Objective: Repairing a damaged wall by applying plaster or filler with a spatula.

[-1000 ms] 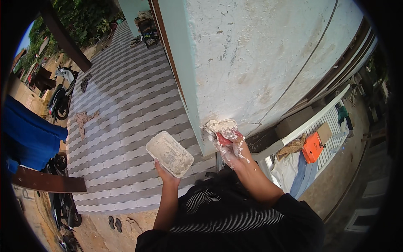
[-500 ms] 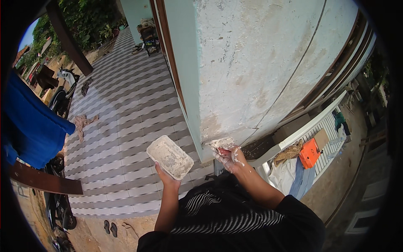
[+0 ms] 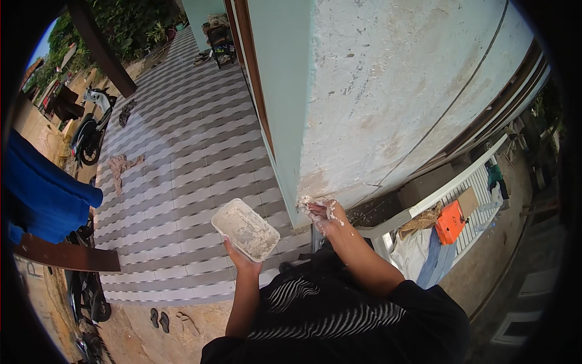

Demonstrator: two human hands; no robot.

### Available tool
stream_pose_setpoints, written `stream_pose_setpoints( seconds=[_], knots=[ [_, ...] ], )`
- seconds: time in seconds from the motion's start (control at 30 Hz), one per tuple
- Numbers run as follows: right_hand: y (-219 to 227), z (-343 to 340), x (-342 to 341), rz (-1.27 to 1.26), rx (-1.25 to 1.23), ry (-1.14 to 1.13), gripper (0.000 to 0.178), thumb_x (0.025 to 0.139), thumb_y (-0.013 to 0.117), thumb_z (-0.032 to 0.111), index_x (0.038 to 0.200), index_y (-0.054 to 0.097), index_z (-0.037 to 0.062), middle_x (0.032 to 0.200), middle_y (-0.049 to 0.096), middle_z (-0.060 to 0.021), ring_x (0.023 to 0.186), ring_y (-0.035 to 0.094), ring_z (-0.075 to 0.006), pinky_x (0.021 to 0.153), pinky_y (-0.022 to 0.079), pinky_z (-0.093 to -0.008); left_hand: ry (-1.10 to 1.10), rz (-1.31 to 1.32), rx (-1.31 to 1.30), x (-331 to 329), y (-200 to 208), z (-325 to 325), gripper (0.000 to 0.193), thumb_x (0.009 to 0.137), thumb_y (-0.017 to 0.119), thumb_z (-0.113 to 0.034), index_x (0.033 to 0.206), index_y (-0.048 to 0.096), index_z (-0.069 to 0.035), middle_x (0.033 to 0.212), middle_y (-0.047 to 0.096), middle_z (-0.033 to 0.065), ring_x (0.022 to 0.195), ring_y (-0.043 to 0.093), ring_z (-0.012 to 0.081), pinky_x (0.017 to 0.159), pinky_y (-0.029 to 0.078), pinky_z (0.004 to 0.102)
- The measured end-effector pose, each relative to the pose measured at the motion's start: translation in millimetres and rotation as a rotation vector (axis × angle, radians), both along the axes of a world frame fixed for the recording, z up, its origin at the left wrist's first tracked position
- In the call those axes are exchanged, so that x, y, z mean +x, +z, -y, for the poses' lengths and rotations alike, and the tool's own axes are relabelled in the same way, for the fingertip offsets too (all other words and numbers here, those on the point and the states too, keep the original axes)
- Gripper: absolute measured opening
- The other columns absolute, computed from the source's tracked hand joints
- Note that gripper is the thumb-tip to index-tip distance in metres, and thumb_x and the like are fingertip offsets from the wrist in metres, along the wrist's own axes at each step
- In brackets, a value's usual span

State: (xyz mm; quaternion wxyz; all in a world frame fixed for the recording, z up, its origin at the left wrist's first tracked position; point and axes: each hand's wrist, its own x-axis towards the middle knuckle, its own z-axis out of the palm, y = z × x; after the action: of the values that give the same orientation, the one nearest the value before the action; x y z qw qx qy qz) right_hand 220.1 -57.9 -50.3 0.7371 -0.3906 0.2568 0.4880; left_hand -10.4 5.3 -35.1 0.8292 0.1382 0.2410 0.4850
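In my left hand point(image 3: 241, 258) is a white rectangular plastic tub point(image 3: 245, 229), gripped from below and tilted. Wet whitish putty coats its inside. My right hand point(image 3: 325, 216), smeared with the same putty, is at the lower corner of the pale, patchy wall point(image 3: 376, 109). Its fingers are bent around something putty-covered that I cannot make out, and a clump of putty point(image 3: 305, 201) shows against the wall edge beyond the fingertips.
To the right, a white slatted panel point(image 3: 479, 182) bears an orange box point(image 3: 449, 222), cardboard and cloths. The tiled porch floor point(image 3: 182, 200) stretches left, with a crumpled rag point(image 3: 123, 167) on it. A blue cloth point(image 3: 48, 188) hangs at far left; sandals point(image 3: 160, 320) lie below.
My right hand has turned and moved slightly left, bringing the putty against the wall corner. The left hand and tub stay nearly still. My view has shifted slightly, moving the wall rightward.
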Motion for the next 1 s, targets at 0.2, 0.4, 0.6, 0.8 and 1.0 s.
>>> stream_pose_setpoints(
  seconds=[0.2,0.4,0.6,0.8,1.0],
  knots=[
    [21,-1,0,0.065,0.046,0.038,0.025,0.09,0.037,0.009,0.104,0.046,-0.0092,0.09,0.058,-0.0259,0.086,0.06,-0.0342,0.085,0.05,-0.0457,0.0,-0.008,-0.006,3,-1,-6,0.066,0.087,0.038,-0.057,0.138,0.031,-0.015,0.134,0.043,0.0094,0.119,0.046,0.032,0.096,0.041,0.0498],
    [87,9,2,0.11,0.142,0.068,0.027,0.089,0.038,0.007,0.104,0.045,-0.0131,0.093,0.058,-0.0283,0.09,0.059,-0.0363,0.09,0.048,-0.0478,0.007,-0.036,0.036,5,-2,-9,0.066,0.088,0.036,-0.056,0.138,0.03,-0.015,0.133,0.043,0.0093,0.119,0.047,0.0322,0.097,0.041,0.0503],
    [161,32,0,0.159,0.409,0.016,0.026,0.085,0.042,0.006,0.099,0.047,-0.0153,0.1,0.056,-0.0309,0.101,0.056,-0.0415,0.095,0.045,-0.052,-0.063,0.031,0.015,13,11,-5,0.064,0.089,0.035,-0.055,0.138,0.032,-0.014,0.133,0.044,0.0087,0.119,0.047,0.0318,0.097,0.041,0.0502],
    [162,63,-3,0.184,0.577,0.079,0.029,0.082,0.051,0.002,0.11,0.048,-0.007,0.107,0.057,-0.0213,0.101,0.058,-0.0355,0.091,0.048,-0.0522,-0.099,0.024,0.053,18,5,2,0.064,0.089,0.034,-0.056,0.138,0.033,-0.015,0.133,0.045,0.009,0.117,0.048,0.0321,0.096,0.041,0.0502],
    [75,71,-18,0.137,0.214,0.162,0.03,0.086,0.052,0.003,0.116,0.05,0.0048,0.108,0.058,-0.0137,0.098,0.06,-0.0276,0.087,0.051,-0.0465,-0.102,0.043,0.014,10,6,8,0.063,0.089,0.035,-0.055,0.138,0.033,-0.015,0.133,0.045,0.0088,0.117,0.048,0.0322,0.096,0.042,0.0503]
  ],
)
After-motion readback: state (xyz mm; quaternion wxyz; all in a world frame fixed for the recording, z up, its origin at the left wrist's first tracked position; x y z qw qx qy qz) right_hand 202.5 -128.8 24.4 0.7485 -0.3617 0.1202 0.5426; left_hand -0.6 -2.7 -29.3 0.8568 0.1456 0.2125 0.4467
